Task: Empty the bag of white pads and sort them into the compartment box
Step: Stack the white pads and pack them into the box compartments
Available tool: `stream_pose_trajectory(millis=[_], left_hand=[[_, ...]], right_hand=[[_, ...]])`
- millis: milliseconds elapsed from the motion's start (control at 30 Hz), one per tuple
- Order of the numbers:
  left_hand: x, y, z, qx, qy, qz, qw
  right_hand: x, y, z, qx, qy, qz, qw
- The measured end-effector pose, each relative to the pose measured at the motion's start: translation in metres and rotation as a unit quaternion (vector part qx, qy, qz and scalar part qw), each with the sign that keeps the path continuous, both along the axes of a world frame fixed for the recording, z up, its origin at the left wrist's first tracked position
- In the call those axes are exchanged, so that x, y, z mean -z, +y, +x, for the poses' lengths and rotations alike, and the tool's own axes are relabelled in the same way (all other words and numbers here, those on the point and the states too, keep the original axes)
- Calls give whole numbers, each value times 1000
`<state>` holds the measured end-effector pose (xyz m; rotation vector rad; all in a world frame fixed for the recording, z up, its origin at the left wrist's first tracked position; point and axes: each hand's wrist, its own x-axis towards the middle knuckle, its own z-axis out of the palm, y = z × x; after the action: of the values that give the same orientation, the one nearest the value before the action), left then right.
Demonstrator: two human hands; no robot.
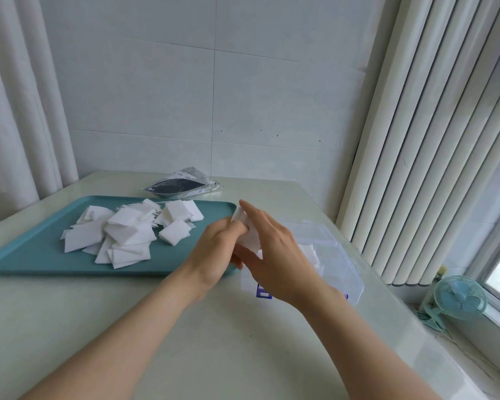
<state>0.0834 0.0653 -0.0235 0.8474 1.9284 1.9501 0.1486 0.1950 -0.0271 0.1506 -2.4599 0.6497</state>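
A heap of white square pads (127,232) lies spread on a teal tray (41,258). The bag (182,184), silvery with a dark opening, lies flat behind the tray. My left hand (217,249) and my right hand (274,255) meet over the tray's right end, both gripping a small stack of white pads (247,235). Under my right hand sits the clear compartment box (335,264) with blue latches, and some pads (311,254) show in one of its compartments.
The pale table (214,342) meets a tiled wall behind. Vertical blinds (430,168) hang to the right of the box. A small blue clip fan (459,298) stands on the window sill at the right. A curtain hangs at the far left.
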Motion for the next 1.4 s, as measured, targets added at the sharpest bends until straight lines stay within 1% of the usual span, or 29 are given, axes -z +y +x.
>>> stream_pose_trajectory(millis=[100, 167, 300, 400, 433, 500, 567, 633, 733, 800, 833, 900, 933, 967, 1033, 1067, 1100, 1200, 1300, 1400], left_hand=[[1, -1, 1, -17, -1, -1, 1000], [4, 0, 0, -37, -4, 2, 999], [4, -2, -7, -60, -51, 22, 997], [4, -1, -8, -51, -78, 39, 995], [4, 0, -8, -49, -89, 48, 994], [3, -1, -8, -47, -100, 60, 992], [2, -1, -8, -39, -106, 66, 991], [1, -2, -8, -28, -118, 73, 990], [-1, -4, -5, 25, -145, 81, 986], [-3, -5, -1, 70, -143, 73, 985], [-4, -5, 1, 80, -139, 69, 985], [-4, -4, 2, 69, -141, 73, 985], [-4, -3, 2, 58, -147, 80, 984], [-5, -3, 2, 48, -152, 85, 984], [-5, -3, 2, 36, -159, 90, 983], [-4, -3, 2, 36, -162, 90, 982], [-5, -4, 2, 45, -164, 91, 981], [-7, -6, 5, 117, -186, 98, 970], [-8, -9, 7, 171, -210, 126, 954], [-7, -10, 6, 187, -208, 123, 952]], right_hand=[[1, 0, 0, -4, 2, 7, 1000], [0, 1, 0, 2, 5, -8, 1000], [-2, 8, -2, 1, 53, -51, 997], [-4, 12, -2, 32, 95, -67, 993], [-4, 12, -2, 37, 105, -86, 990], [-7, 11, -1, 32, 111, -154, 981], [-10, 10, 1, 15, 99, -229, 968], [-14, 9, 3, -14, 79, -269, 960], [-14, 6, 4, -56, 59, -280, 957], [-14, 4, 5, -71, 57, -293, 952], [-14, 4, 5, -73, 61, -300, 949], [-16, 4, 6, -64, 76, -311, 945], [-17, 5, 7, -59, 81, -331, 938], [-20, 7, 8, -63, 85, -371, 922], [-25, 9, 11, -91, 75, -473, 873], [-26, 10, 13, -101, 66, -495, 861], [-27, 11, 13, -102, 59, -490, 864], [-25, 7, 13, -79, 49, -430, 898], [-19, 3, 10, -29, 63, -306, 949], [-15, 2, 8, 1, 82, -232, 969]])
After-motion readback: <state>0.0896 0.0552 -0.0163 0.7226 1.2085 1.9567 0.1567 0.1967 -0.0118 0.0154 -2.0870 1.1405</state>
